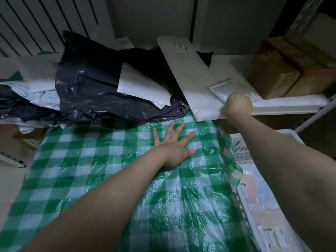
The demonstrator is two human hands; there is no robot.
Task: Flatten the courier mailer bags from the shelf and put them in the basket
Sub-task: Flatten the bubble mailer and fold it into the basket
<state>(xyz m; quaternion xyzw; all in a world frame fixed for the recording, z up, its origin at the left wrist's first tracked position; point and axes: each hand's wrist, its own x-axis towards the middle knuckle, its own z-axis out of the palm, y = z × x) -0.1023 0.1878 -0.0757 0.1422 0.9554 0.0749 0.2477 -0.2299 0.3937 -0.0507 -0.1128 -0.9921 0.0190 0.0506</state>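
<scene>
Mailer bag (195, 79), long, white, glossy, flat

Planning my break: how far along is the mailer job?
Done: a few flat mailers lie in the basket. In hand: the right hand grips a long white mailer at the shelf edge, left hand flat on the green checked sheet. Left: the heap of black bags and a white padded mailer.

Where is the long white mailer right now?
Head view, upper right: the long white mailer lies slanted across the shelf edge, between the black bags and the brown box, near end held by the right hand.
</scene>
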